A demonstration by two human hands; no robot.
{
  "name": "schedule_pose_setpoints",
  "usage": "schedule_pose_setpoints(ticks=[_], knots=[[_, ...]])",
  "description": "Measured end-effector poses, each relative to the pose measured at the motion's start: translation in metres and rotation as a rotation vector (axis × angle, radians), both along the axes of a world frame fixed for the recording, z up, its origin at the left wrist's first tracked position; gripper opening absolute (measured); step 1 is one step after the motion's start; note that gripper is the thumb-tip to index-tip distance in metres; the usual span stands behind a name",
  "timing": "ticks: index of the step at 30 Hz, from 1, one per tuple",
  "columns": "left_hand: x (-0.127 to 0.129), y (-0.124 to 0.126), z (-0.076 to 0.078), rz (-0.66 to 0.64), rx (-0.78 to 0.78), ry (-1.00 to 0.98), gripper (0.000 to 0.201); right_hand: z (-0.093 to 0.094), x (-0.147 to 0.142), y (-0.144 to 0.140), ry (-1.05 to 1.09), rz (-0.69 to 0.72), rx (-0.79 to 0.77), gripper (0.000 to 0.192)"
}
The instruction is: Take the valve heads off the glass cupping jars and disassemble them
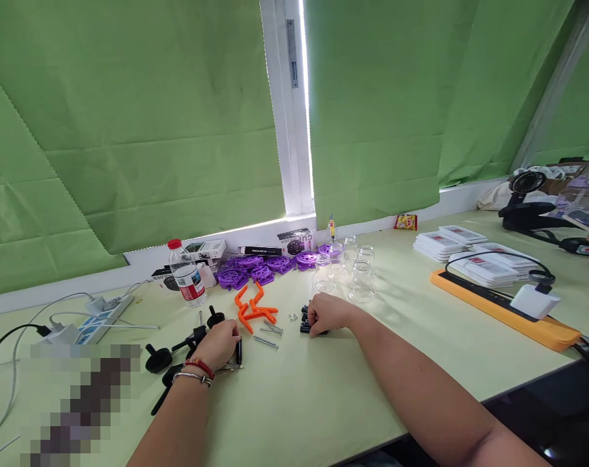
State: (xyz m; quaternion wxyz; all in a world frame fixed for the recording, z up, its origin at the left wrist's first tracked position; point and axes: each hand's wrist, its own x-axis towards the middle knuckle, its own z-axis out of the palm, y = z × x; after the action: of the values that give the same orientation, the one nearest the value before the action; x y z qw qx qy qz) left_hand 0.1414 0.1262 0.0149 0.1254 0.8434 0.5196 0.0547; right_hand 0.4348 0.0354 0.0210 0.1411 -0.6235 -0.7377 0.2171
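Observation:
My left hand [220, 345], with a red band and a metal bangle at the wrist, reaches over black plastic parts. Its fingers are curled down, and a short black cylinder [239, 352] shows right by the fingertips; the grip itself is hidden. Several black knob-like parts [159, 359] with stems lie around that hand. My right hand [329, 314] is closed at a row of small black pieces [305, 322], fingertips touching them. Between the hands lie long metal screws [266, 342], tiny metal nuts [293, 318] and orange plastic arms [256, 311].
Purple plastic parts [260, 272] are piled at the back beside boxes and a red-capped bottle [190, 279]. Clear glass jars [361, 285] stand behind my right hand. White packets [489, 267] and an orange power strip [508, 311] lie right; a white power strip [108, 318] with cables lies left.

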Motion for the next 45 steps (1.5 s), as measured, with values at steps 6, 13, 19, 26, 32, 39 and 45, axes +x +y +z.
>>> schedule_pose_setpoints(ticks=[6,13,19,26,32,39,45], knots=[[-0.003,0.002,0.000,-0.006,-0.006,0.017,0.010,0.001,0.000,0.000,-0.038,-0.005,0.003,0.019],[-0.003,0.001,0.003,0.003,-0.015,0.020,0.014,0.004,-0.003,-0.003,-0.045,0.014,-0.023,0.018],[-0.004,0.003,0.005,0.097,-0.006,0.044,0.019,0.003,-0.004,-0.003,-0.064,0.034,-0.013,0.017],[0.001,-0.001,0.013,0.171,0.056,0.038,0.018,0.004,-0.005,-0.004,-0.064,0.040,-0.013,0.015],[0.033,-0.031,0.015,0.025,0.251,-0.298,0.030,0.009,-0.006,-0.007,0.080,0.058,-0.035,0.013],[0.064,-0.064,-0.002,-0.479,-0.040,-0.533,0.028,0.011,-0.018,-0.013,0.411,0.177,-0.089,0.027],[0.063,-0.063,0.002,-0.463,-0.068,-0.532,0.017,0.008,-0.001,-0.004,0.406,-0.046,0.154,0.025]])
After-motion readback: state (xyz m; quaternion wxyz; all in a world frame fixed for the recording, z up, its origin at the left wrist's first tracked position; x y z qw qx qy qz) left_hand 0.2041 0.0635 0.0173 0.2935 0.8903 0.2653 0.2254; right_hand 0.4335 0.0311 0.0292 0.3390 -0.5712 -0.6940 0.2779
